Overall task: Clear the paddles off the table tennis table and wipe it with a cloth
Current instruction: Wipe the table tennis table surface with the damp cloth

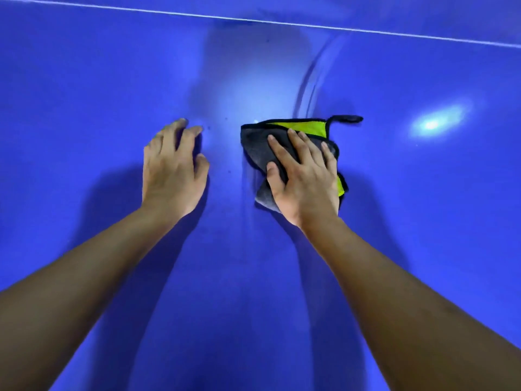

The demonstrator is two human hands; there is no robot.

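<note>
**Cloth pressed flat at mid-table**

A blue table (84, 80) fills the view on every side, and none of its outer edges shows. The only boundary in sight is a thin white line (253, 20) crossing the far side, well apart from both hands. Bare surface lies left, right and ahead of them.

The right hand (306, 182) lies palm down on a folded grey cloth (255, 148). Its grip is wide apart, with the fingers straight and spread, pressing the cloth to the table rather than closing round it. The cloth sits near the centre of the view, with a yellow-green inner face showing at its far and right edges. A black loop (345, 119) pokes out at the far right corner.

The left hand (172, 176) is just beside the cloth, apart from it. Its grip is loosely curled and holds nothing, fingertips touching the table.

A curved streak (313, 71) runs from the cloth toward the white line. A bright glare (431, 124) sits to the right.
</note>
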